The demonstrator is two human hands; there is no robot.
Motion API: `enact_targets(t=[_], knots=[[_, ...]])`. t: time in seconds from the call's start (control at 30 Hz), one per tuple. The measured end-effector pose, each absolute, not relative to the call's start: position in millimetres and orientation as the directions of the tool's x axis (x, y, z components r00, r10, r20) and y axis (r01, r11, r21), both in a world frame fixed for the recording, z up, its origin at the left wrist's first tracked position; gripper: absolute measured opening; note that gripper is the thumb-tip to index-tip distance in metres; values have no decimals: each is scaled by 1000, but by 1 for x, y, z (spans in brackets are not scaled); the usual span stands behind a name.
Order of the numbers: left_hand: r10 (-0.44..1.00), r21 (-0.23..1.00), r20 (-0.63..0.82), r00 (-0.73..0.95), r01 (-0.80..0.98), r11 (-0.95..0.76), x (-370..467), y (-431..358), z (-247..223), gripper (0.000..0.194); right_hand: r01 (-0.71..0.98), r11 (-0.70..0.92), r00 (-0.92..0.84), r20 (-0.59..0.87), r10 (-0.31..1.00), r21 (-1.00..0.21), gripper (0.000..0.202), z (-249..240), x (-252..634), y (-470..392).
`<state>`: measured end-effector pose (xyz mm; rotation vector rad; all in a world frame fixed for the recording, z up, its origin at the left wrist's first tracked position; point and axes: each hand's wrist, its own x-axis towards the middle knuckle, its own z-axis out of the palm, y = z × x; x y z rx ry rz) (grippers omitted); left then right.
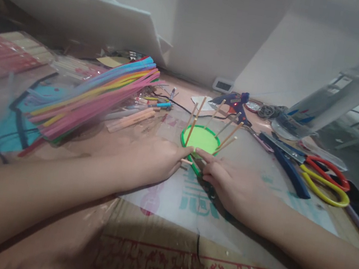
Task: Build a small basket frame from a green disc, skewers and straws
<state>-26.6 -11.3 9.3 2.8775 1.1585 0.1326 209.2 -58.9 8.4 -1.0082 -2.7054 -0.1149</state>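
A bright green disc (pixel 202 139) lies on the sheet before me, with a green pipe cleaner (pixel 183 138) round its edge. Several thin wooden sticks (pixel 192 132) stand up from the rim, leaning at different angles. At the near edge, my left hand (pixel 165 157) pinches the rim with thumb and index finger. Another short stick pokes out sideways under it. My right hand (pixel 224 175) presses its index fingertip to the same spot, its other fingers curled by the pipe cleaner's loose end. The fingers partly hide the near rim.
A bundle of coloured pipe cleaners (pixel 96 98) lies left. Behind the disc rests a glue gun (pixel 233 104) with a red light. Scissors (pixel 326 176) and blue-handled pliers (pixel 286 167) lie right, near a tall clear container (pixel 324 103). A printed plastic sheet (pixel 168 205) covers the work surface.
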Motion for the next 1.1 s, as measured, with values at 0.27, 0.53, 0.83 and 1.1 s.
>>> enact_targets(t=[0.27, 0.53, 0.83, 1.1], knots=[[693, 71, 101, 714, 690, -721, -28, -8, 4, 43, 661, 749, -742, 191, 642, 51, 26, 10, 208, -62], [712, 94, 88, 697, 706, -702, -27, -10, 4, 44, 640, 765, -762, 197, 617, 79, 24, 17, 207, -70], [713, 111, 63, 699, 705, -701, -27, -10, 5, 45, 682, 724, -713, 316, 626, 105, 22, 22, 212, -65], [704, 110, 78, 705, 696, -709, -28, -9, 4, 43, 613, 677, -776, 149, 612, 407, 24, 28, 185, -53]])
